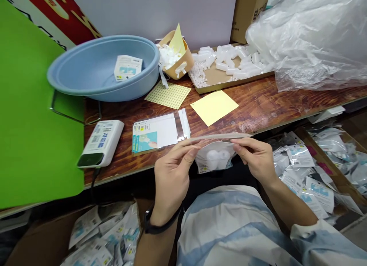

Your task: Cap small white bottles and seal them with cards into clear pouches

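Note:
Between my two hands hangs a small clear plastic bag (213, 158) with white round pieces and a printed card inside. My left hand (174, 172) pinches its upper left edge between thumb and fingers. At the upper right edge, my right hand (256, 157) grips the same bag. The bag's top strip stretches level between the hands, just in front of the table edge. Just beyond my left hand, a stack of clear packets with printed cards (155, 132) lies on the wooden table (258, 105).
A blue basin (103, 67) holds a packet. Nearby are a tan cup (183, 65), yellow sheets (214, 107), a tray of white tubes (218, 75), a white device (101, 143) and a large plastic bag (312, 40). Filled packets lie in boxes below, left (103, 239) and right (306, 182).

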A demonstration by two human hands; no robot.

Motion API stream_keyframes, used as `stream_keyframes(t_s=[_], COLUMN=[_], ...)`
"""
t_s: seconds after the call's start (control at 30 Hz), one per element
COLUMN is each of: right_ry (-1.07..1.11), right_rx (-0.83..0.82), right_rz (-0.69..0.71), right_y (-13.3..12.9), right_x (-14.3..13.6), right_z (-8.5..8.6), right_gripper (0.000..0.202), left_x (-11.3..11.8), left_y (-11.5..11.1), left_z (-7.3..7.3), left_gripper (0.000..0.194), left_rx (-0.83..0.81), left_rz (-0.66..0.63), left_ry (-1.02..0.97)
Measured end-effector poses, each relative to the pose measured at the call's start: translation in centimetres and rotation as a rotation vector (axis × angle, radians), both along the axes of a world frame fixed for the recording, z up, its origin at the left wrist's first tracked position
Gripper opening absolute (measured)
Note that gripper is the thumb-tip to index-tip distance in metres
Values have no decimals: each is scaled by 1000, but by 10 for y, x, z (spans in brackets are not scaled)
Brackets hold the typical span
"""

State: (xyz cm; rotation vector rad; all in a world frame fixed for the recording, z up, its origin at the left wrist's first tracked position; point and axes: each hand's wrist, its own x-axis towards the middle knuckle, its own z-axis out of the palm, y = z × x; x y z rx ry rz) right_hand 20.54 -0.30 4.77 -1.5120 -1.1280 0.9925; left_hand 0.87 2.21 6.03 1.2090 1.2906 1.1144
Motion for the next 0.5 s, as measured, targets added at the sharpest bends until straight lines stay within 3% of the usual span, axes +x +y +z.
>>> stream_keyframes(t_s=[0.13,0.23,0.37,0.5], right_ry=[55,38,-62,-35], right_rx=[88,214,291,266], right_rz=[67,102,104,146], right_y=[0,5,11,2], right_x=[3,7,10,4], right_z=[13,15,3,-18], right_gripper=[14,9,7,9], left_x=[-2,-1,3,11], left_y=[-2,-1,-2,-21], left_z=[11,10,-12,-45], left_gripper=[16,18,17,17], left_rx=[109,203,248,-34], left_rz=[15,34,62,88], left_ry=[-57,-55,-76,-131])
